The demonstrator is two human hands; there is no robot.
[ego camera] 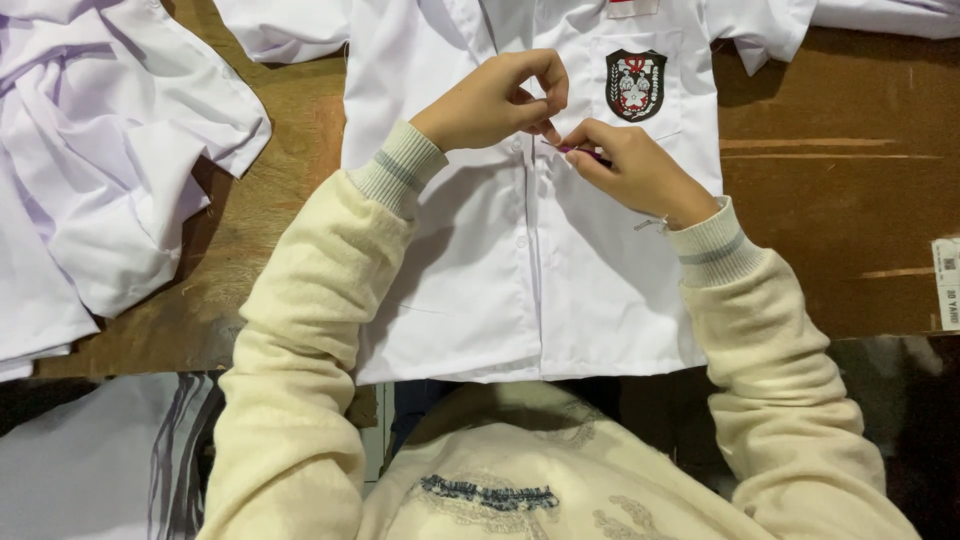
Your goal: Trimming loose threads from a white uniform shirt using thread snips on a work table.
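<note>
While the shirt (520, 270) lies flat on the bench (830, 200), the left hand (495, 100) pinches its placket, and the right hand (630, 170) is closed on a small purple tool (590, 153).

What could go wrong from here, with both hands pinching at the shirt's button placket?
1. The right hand holds a small purple-tipped tool close to the left hand fingers; a slip might nick them or the white shirt.
2. The embroidered badge on the pocket sits near the tool and might get snagged.
</note>
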